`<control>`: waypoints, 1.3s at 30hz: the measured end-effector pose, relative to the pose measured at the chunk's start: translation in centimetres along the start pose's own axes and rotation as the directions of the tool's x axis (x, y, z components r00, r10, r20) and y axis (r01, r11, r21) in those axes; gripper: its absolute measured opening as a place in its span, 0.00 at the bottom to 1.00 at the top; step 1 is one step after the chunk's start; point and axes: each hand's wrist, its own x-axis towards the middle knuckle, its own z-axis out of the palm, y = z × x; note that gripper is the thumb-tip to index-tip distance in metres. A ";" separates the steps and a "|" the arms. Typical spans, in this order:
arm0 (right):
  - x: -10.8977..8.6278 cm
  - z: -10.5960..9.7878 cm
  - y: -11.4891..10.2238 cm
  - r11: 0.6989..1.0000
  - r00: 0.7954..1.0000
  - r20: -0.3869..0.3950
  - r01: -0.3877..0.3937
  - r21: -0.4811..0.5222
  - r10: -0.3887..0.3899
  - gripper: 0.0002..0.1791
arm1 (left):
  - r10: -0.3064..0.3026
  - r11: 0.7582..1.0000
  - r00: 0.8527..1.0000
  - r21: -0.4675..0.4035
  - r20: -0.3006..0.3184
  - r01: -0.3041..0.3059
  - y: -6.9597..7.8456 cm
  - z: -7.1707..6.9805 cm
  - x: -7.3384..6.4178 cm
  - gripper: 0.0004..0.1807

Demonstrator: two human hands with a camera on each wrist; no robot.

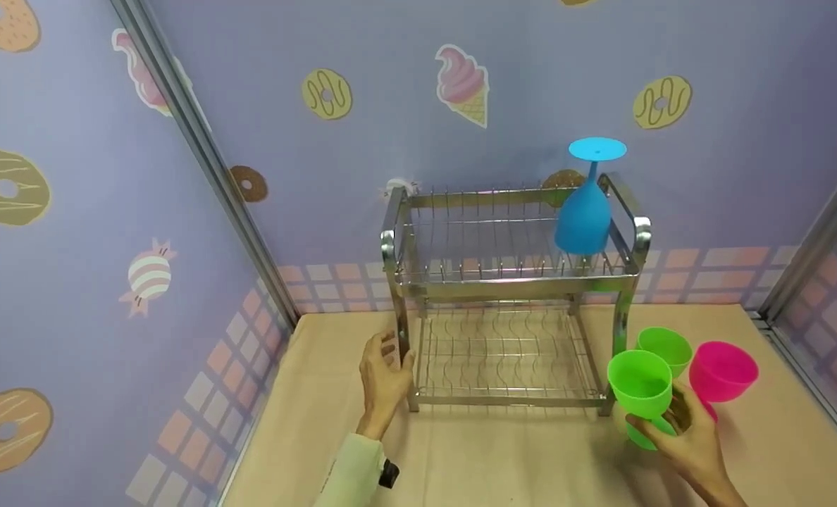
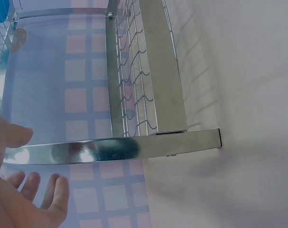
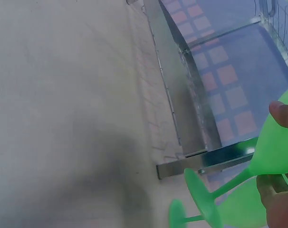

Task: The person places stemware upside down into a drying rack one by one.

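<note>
My right hand (image 1: 690,433) grips a bright green plastic goblet (image 1: 640,384) beside the rack's right front leg. Its bowl faces up in the head view, and in the right wrist view thumb and fingers lie on either side of the bowl. Behind it stand a second green goblet (image 1: 666,345) and a pink goblet (image 1: 725,370). At the left front leg (image 2: 87,151) of a metal dish rack (image 1: 510,285), my left hand (image 1: 383,377) has its thumb on one side and loosely bent fingers on the other. A blue goblet (image 1: 584,218) rests upside down on the rack's upper tier.
Wire slots line the upper tier, and a wavy wire shelf (image 1: 503,355) forms the lower one. The rack stands on a beige-covered table (image 1: 496,458) close to the patterned back wall (image 1: 390,127). Side walls with metal posts (image 1: 203,151) border the table.
</note>
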 end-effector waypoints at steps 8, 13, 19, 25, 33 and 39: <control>1.0 -0.4 -2.2 0.978 0.980 0.044 0.198 -0.062 -0.196 0.52 | 0.121 0.991 0.989 -0.066 0.085 -0.115 2.2 -0.5 -0.5 0.25; 1.7 -0.2 -3.9 0.943 0.956 0.055 0.293 -0.159 -0.288 0.52 | 0.135 0.989 0.959 -0.099 0.249 -0.114 3.7 -0.7 -1.3 0.30; 2.5 0.5 -6.1 0.870 0.914 0.090 0.404 -0.283 -0.395 0.52 | 0.187 0.977 0.883 -0.178 0.430 -0.120 5.4 -0.1 -2.4 0.37; 3.3 1.6 -8.2 0.798 0.863 0.152 0.504 -0.332 -0.482 0.53 | 0.214 0.970 0.831 -0.211 0.513 -0.120 6.7 1.0 -3.1 0.41; 4.1 3.4 -10.0 0.713 0.787 0.217 0.616 -0.334 -0.578 0.56 | 0.237 0.959 0.787 -0.266 0.570 -0.096 8.1 2.5 -3.8 0.43; 4.2 4.6 -10.9 0.664 0.753 0.259 0.656 -0.359 -0.605 0.56 | 0.248 0.952 0.777 -0.293 0.578 -0.086 9.3 3.7 -4.1 0.43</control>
